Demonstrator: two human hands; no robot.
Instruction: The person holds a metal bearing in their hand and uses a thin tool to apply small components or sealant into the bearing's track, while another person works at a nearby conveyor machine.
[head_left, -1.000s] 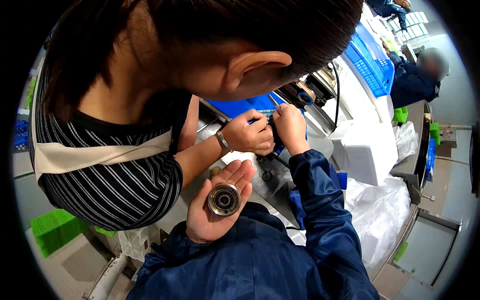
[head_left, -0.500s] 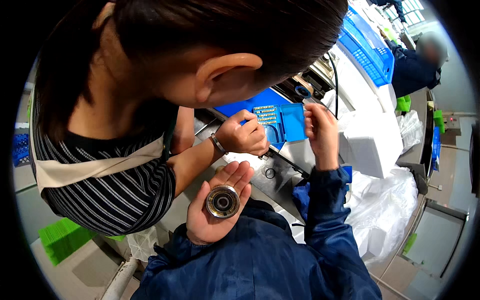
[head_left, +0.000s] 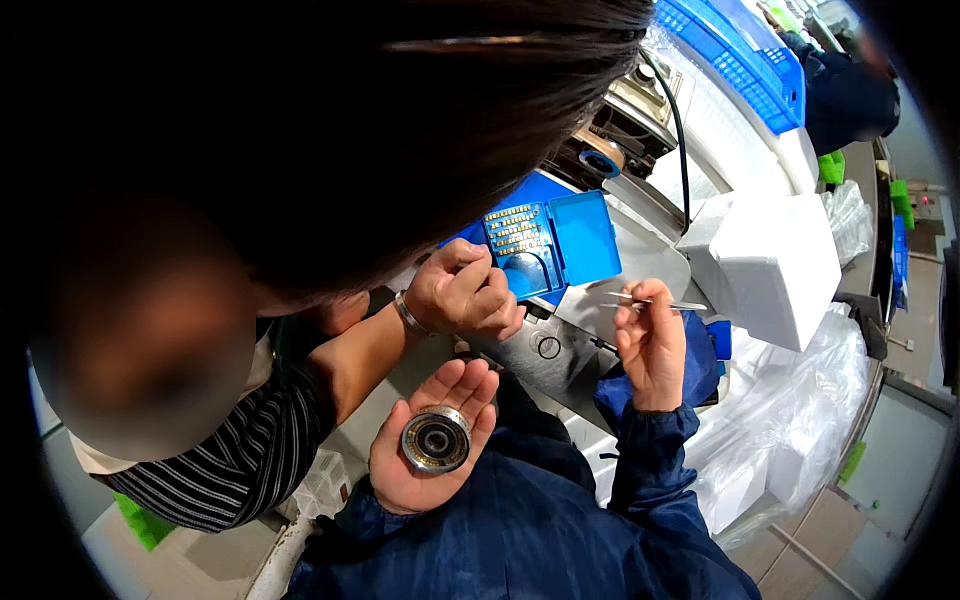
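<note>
On the upturned palm of my left hand (head_left: 392,468) rests a round metal part (head_left: 436,440) with a dark centre and a brass-coloured inner ring; the fingers lie stretched beside it. My right hand (head_left: 655,360) pinches thin metal tweezers (head_left: 684,306), held sideways near the blue case, with nothing visible at the tips. The blue case (head_left: 586,240) lies with its lid raised and holds rows of small brass-coloured pieces. Another person's closed hand (head_left: 465,295) hovers at its near left corner; what it holds, if anything, is hidden.
The other person's head (head_left: 400,130) covers much of the left and top. A thin dark ring (head_left: 548,347) lies on the metal plate. White foam blocks (head_left: 780,270), clear plastic wrap (head_left: 800,430) and a blue crate (head_left: 740,65) stand at the right. A black cable (head_left: 680,140) hangs behind.
My right hand has come nearer, away from the case lid, and the tweezers now show in it. The other person's head has swung across the left. My left hand still bears the metal part.
</note>
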